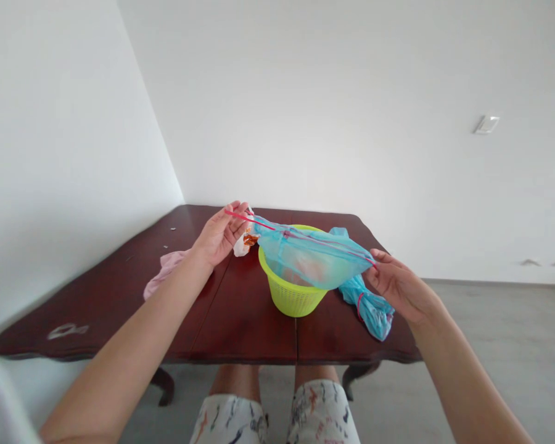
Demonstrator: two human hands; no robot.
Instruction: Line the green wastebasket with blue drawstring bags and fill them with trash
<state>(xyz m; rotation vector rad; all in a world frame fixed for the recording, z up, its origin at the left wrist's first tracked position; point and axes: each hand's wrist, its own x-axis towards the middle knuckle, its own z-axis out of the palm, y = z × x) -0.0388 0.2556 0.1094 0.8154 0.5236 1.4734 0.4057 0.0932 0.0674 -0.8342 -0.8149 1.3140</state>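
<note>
A translucent blue drawstring trash bag (pixel 314 256) stretches across the top of a lime-green plastic basket (pixel 296 301), covering much of its opening. My left hand (pixel 222 231) pinches one end of the bag's red drawstring, up and to the left of the basket. At the right, my right hand (pixel 393 283) grips the other end of the drawstring at the bag's edge. The string runs nearly straight between both hands. Something pale shows dimly through the blue film; I cannot make out what it is.
On the dark red wooden table (pixel 254 327), a bundle of blue bags (pixel 370 308) tied with a red band lies right of the basket. A crumpled white and orange wrapper (pixel 244 243) is behind my left hand, and a pink cloth (pixel 165 271) lies left of my forearm. Walls stand behind and left.
</note>
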